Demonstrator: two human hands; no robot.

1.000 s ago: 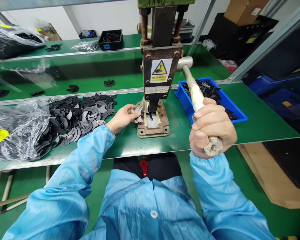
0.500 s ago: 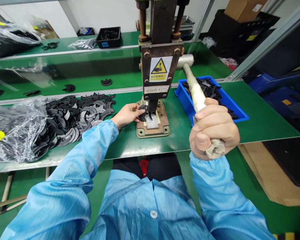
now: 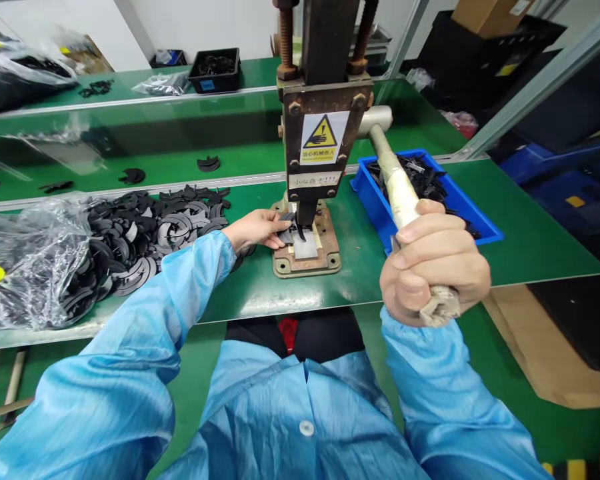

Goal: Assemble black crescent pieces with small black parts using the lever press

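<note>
Found left hand (image 3: pixel 260 230) fingers pinched on a part (image 3: pixel 285 236), at nine o'clock of the press (image 3: pixel 325 100) punch, seemingly to steady it; right hand (image 3: pixel 435 260) clenched round the lever (image 3: pixel 396 170), presumably for leverage. Noted pile (image 3: pixel 175 233) at nine o'clock, bin (image 3: pixel 369 205) at two, likely for easy reach. Read "当心机械伤人" on the hazard sign (image 3: pixel 325 137), "小心伤手!!!" on the strip (image 3: pixel 313 181) at its six o'clock.

Left arm (image 3: pixel 125 360) angled forward and inward, left hand (image 3: pixel 257 229) in a thumb-to-fingers pinch, farther out than the right. Right arm (image 3: pixel 455 393) forward too, right hand (image 3: pixel 437 257) in a full closed grip, thumb below curled fingers. Both sleeved blue to the wrist, hands bare, well apart.
</note>
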